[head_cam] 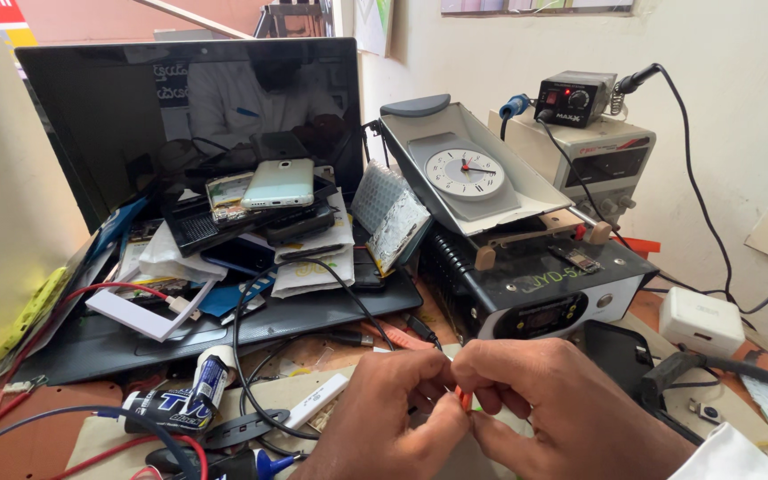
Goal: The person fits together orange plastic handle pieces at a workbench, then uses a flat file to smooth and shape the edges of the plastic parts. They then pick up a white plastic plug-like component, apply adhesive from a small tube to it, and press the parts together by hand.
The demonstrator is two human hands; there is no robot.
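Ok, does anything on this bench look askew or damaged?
Yes. A wall clock lies tilted in a grey tray propped on the black machine. Phones and loose parts are heaped on the open laptop. Both hands pinch something small and orange.

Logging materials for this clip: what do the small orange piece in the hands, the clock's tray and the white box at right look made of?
Orange piece, pinched between left hand and right hand: probably plastic, mostly hidden, so unsure.
Clock's tray: light grey moulded plastic, matte, with rounded edges.
White box: smooth, faintly glossy plastic, judging by its soft corners.
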